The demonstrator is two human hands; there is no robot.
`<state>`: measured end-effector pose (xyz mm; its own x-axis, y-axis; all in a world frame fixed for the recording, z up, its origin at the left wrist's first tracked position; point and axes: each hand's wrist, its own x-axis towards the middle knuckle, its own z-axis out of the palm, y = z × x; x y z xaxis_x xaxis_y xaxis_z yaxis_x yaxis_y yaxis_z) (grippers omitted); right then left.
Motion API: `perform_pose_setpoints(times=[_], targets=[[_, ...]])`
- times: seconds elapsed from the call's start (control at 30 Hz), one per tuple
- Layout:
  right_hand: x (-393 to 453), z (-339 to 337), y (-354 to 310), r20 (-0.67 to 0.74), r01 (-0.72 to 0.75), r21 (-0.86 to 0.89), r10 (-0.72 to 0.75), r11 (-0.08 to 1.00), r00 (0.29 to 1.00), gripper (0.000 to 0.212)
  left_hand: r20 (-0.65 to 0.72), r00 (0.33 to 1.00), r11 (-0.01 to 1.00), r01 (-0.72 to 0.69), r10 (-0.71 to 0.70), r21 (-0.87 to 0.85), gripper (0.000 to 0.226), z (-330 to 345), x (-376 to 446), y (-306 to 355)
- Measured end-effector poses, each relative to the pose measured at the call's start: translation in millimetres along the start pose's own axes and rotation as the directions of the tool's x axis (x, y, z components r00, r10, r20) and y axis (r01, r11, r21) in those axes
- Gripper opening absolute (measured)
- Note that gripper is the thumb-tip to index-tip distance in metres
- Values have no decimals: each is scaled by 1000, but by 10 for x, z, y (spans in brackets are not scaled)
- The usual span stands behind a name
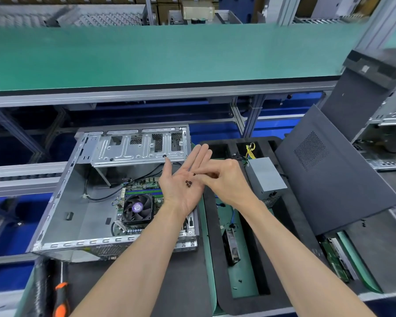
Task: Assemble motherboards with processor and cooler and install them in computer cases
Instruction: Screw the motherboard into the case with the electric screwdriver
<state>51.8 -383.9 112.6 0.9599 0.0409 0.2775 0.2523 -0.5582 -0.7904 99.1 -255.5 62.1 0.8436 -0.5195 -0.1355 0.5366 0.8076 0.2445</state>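
Left hand held palm up over the right edge of the open computer case, fingers straight and together, pointing far; a few small dark screws lie loose in the palm; one more screw sits just far of them, at the right hand's fingertips. Right hand comes in from the right, fingers curled, thumb and forefinger pinched together at the left palm; whether a screw is actually caught in the pinch cannot be told.

Case lies on its side on the dark mat, open face up; motherboard seated in its near-right part, partly hidden under the left forearm; cooler fan with a purple hub label sits on the board; black cable runs across the case floor to the board's far edge; drive cage spans the far side.

Right of the case: black foam tray with a grey power supply standing in a far slot, yellow wires above it; a dark side panel leans at the tray's right side. Near left: an orange-and-black screwdriver lies on the mat; green conveyor belt runs across the far side.
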Motion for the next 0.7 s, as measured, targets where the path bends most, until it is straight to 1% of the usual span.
perform_pose_setpoints(times=[0.1, 0.2, 0.37, 0.47, 0.53, 0.63, 0.67, 0.7], targets=[[4, 3, 18, -21, -4, 10, 4, 1000, 1000, 14, -4, 1000, 1000, -2, 2, -11, 85, 0, 2, 9], [17, 18, 28, -9, -5, 23, 6, 1000, 1000, 14, -16, 1000, 1000, 1, -1, 7, 85, -1, 2, 12], [54, 64, 24, 55, 18, -51, -15, 999, 998, 17, -10, 1000, 1000, -11, 12, 19, 84, 27, -13, 6], [39, 19, 26, 24, 16, -42, -15, 999, 1000, 16, -9, 1000, 1000, -11, 11, -4, 84, 47, -17, 7], [5, -29, 60, -52, -26, 1, 26, 1000, 998, 14, -11, 1000, 1000, -9, 9, -8, 84, 40, -20, 10], [-92, -68, 202, -186, -151, 61, 159, 987, 970, 14, -13, 1000, 1000, 1, -1, -18, 84, 15, -22, 13], [-152, -59, 279, -207, -198, 46, 204, 979, 957, 15, -17, 1000, 1000, 2, -3, -18, 85, 7, -19, 13], [-226, -34, 369, -190, -246, 6, 243, 969, 951, 16, -18, 1000, 1000, 3, -4, -18, 85, 0, -17, 12]])
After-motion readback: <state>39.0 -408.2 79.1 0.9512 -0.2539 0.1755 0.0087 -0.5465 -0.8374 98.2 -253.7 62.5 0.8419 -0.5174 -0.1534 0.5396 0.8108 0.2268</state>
